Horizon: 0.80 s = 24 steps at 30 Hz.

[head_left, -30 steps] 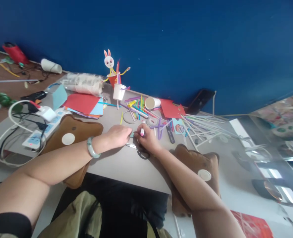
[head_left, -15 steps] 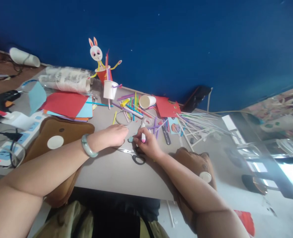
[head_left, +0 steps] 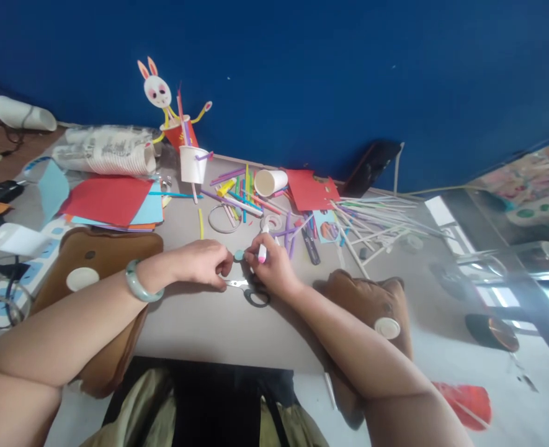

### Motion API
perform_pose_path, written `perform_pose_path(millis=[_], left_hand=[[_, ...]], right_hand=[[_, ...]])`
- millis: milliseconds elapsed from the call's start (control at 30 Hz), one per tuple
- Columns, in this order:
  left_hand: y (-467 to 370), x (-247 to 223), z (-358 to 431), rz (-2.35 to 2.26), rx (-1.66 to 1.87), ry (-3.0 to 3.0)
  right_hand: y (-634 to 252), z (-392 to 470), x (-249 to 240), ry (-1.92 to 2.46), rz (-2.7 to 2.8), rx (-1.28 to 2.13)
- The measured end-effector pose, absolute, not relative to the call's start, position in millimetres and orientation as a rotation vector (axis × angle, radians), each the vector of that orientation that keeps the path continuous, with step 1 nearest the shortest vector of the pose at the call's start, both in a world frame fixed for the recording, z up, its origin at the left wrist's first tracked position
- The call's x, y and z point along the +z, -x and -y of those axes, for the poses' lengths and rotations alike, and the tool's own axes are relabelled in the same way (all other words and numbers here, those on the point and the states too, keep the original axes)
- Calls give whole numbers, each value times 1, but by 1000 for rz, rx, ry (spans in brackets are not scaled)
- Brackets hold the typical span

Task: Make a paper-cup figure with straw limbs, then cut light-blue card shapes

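My right hand (head_left: 274,267) is closed around a white marker (head_left: 262,247) with a pink end. At its fingertips is a small light-blue disc (head_left: 239,255); whether the fingers pinch it, I cannot make out. My left hand (head_left: 204,264), a pale green bangle on its wrist, is just left of the disc with fingers curled down. Its thumb is by the blade tips of the scissors (head_left: 237,284), and what the fingers hold, if anything, is hidden. The scissors' dark handle (head_left: 257,298) lies below my right hand.
Colourful sticks (head_left: 244,198), a tape roll (head_left: 271,223), a paper cup (head_left: 270,182) and a box cutter (head_left: 310,245) lie beyond my hands. A rabbit figure (head_left: 157,92) stands at the back. Brown cushions (head_left: 116,251) lie under my forearms. Red paper (head_left: 109,198) is stacked left.
My left hand's fingers have turned and curled down toward the scissors' tips. My right hand has shifted slightly, still with the marker. The whole view has swung a little.
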<state>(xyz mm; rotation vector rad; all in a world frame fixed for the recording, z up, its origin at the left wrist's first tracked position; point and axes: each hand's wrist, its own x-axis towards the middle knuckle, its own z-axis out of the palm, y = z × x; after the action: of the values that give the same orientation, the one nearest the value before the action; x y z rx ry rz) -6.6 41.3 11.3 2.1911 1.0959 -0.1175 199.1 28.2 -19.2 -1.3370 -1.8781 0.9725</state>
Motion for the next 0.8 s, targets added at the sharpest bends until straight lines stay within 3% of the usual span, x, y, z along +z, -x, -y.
perform_pose_path(millis=[167, 433, 667, 800], left_hand=[[7, 10, -40, -1126, -101, -2126], [5, 1, -48, -1326, 249, -2059], [-4, -5, -45, -1364, 228, -2151], [-4, -1, -45, -1411, 180, -2228]], right_hand=[[-200, -32, -19, 1313, 1919, 900], [-198, -33, -24, 1250, 1986, 948], [-197, -34, -25, 1235, 2024, 908], [-199, -32, -24, 1191, 2113, 687]])
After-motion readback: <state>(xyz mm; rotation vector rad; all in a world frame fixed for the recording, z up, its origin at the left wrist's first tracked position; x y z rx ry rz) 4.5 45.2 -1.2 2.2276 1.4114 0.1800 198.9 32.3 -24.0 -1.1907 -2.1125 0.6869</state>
